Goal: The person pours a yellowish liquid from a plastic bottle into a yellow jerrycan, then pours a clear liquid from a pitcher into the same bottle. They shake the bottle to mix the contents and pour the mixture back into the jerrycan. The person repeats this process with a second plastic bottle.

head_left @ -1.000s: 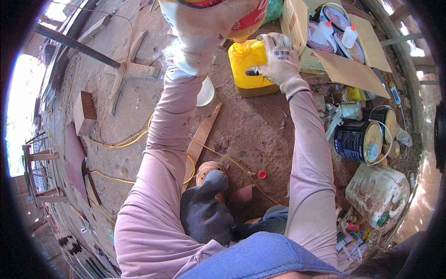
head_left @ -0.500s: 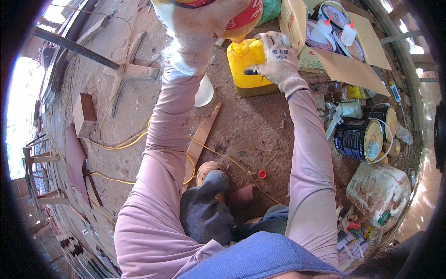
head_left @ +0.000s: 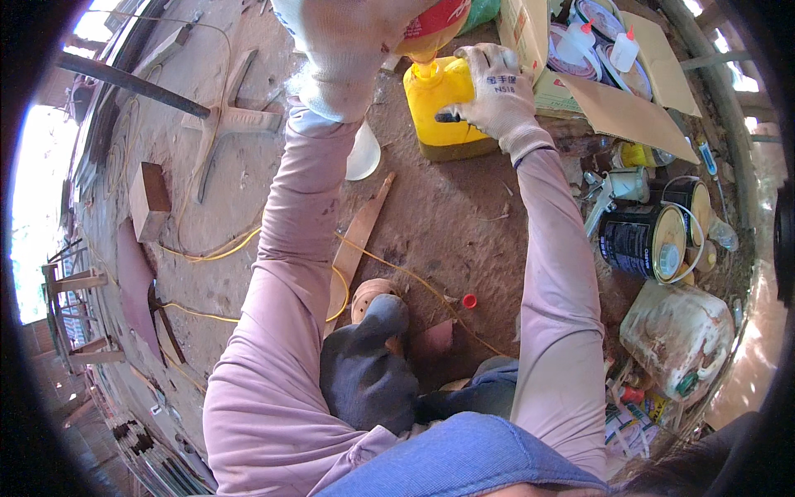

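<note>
My left hand [head_left: 348,62], in a white knitted work glove, is closed around a plastic bottle [head_left: 433,31] with a red label and yellowish contents. The bottle is tipped neck down, its mouth at the opening of a yellow jug [head_left: 437,103]; much of it lies behind the glove or beyond the upper edge. The jug stands on the dirt floor, with a darker band along its base. My right hand [head_left: 503,103], gloved too, grips the jug's upper right side, thumb in front. I cannot make out whether liquid is flowing.
Right of the jug, an open cardboard box [head_left: 609,112] holds tubs and white squeeze bottles. Nearer are black paint cans [head_left: 638,242] and a dirty white jerrycan [head_left: 675,335]. A red cap [head_left: 469,301], a wooden strip [head_left: 362,232] and a yellow cord [head_left: 406,276] lie on the floor.
The view has shifted slightly, so the jug and the floor things on the right sit a little higher. Both hands keep their hold, with the bottle still at the jug's opening.
</note>
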{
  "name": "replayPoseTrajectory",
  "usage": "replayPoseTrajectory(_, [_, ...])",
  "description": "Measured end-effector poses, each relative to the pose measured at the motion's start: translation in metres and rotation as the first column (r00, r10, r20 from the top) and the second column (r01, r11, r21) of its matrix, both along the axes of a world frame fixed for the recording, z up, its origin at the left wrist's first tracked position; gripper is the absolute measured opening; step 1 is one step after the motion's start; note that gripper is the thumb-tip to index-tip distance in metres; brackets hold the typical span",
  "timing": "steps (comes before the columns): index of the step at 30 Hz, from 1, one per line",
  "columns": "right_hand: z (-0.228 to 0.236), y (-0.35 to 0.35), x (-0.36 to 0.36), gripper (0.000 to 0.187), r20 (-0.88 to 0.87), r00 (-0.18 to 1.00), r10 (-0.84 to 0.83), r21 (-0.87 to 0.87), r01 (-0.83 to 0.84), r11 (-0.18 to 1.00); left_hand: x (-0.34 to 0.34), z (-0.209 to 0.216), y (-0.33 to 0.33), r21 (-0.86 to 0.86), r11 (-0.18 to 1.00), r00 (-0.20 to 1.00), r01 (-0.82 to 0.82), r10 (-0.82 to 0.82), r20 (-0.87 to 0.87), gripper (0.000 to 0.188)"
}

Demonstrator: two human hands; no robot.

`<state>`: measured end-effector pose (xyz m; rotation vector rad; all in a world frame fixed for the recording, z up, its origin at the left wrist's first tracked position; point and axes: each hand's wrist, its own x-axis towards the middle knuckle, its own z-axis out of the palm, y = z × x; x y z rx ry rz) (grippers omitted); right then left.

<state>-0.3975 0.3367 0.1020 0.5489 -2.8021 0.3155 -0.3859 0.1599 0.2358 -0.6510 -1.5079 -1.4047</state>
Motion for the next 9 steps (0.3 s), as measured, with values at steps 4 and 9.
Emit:
replayPoseTrajectory(4, [-0.0061,0.0013,-0.0019,0.092,-0.020,1.000,0.001,0.001,-0.001,1.000,-0.0033,-0.0023,0.0006,-0.011,0.997,0.995,-0.083,0.082,-0.054,0.070])
replayPoseTrajectory(9, [0.0005,-0.0004,0.0020,0.093,0.029,1.000,-0.006,0.019,0.006,1.000,-0.0067,-0.0044,-0.0086,-0.154,0.954,0.966,-0.257,0.248,-0.070,0.075])
